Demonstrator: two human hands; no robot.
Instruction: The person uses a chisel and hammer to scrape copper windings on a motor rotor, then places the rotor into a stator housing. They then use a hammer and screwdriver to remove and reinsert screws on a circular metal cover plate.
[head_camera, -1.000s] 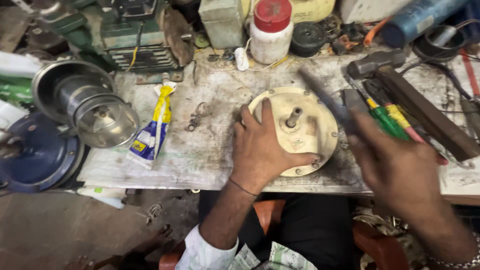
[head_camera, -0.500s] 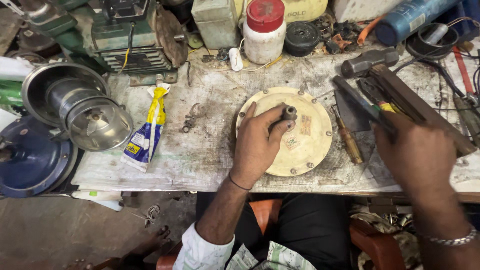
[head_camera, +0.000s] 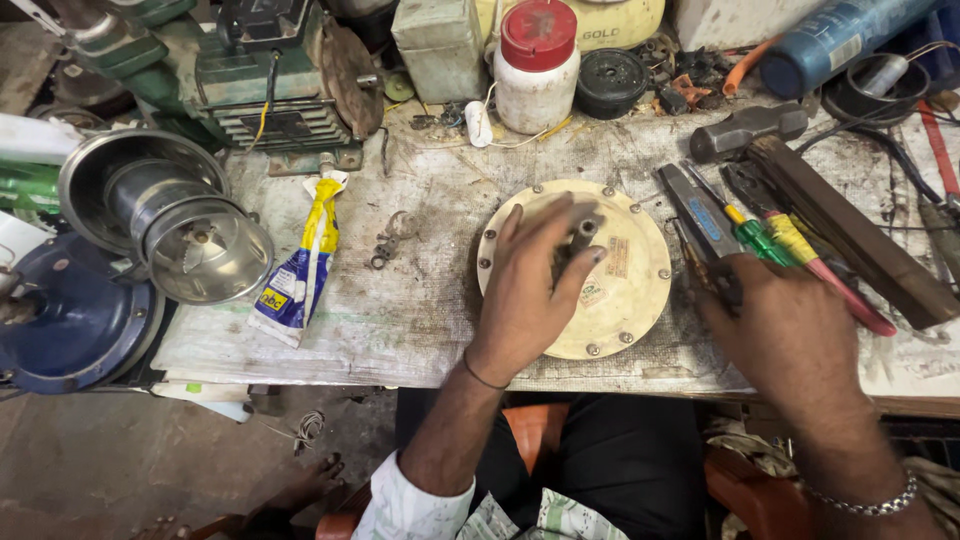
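A cream round motor plate (head_camera: 625, 280) with rim screws lies on the workbench (head_camera: 420, 300). My left hand (head_camera: 535, 285) rests on it, fingers wrapped around the short metal shaft (head_camera: 583, 232) at its centre. My right hand (head_camera: 785, 335) lies to the right of the plate, over a row of tools: pliers (head_camera: 700, 215), a green-handled screwdriver (head_camera: 757, 238) and a yellow and pink-handled one (head_camera: 830, 275). Its fingertips cover a dark tool handle; whether it grips it is unclear.
A steel jar (head_camera: 165, 225) and a blue motor base (head_camera: 70, 320) lie at the left. A yellow and blue tube (head_camera: 300, 270) and a small metal clip (head_camera: 390, 240) lie mid-bench. A hammer (head_camera: 750, 128), a white tub with red lid (head_camera: 537, 65) and a green machine (head_camera: 260, 80) stand behind.
My left hand moved from the plate's left rim onto the centre shaft. My right hand dropped from above the tools down to their near ends.
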